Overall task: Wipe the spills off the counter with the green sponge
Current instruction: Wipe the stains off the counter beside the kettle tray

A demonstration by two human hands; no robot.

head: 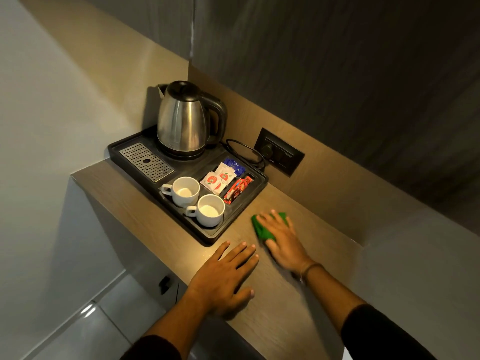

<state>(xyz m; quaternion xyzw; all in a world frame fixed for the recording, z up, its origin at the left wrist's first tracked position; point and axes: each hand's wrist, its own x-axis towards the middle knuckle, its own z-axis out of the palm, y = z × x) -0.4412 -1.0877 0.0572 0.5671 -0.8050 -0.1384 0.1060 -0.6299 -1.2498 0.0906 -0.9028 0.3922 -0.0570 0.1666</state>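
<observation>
Pressing flat, the right hand (281, 241) spreads its fingers (276, 216) over the green sponge (262, 229) on the counter (298, 307); the left hand (223, 278) lies open-palmed beside it, holding nothing.

Right hand (281, 240) motion-blurred, lies over most of the green sponge (261, 231); only its left edge and a bit past the fingertips show. Grip on it can't be read. Spills on the desk (298, 302): none clearly resolvable, just faint specks in the glare near the left hand (223, 276). Sachet (217, 181) print too small to read. Kettle (184, 120) hides the tray's (207, 236) back corner and part of the cord (244, 152). Both sleeves cut off at bottom edge.
</observation>
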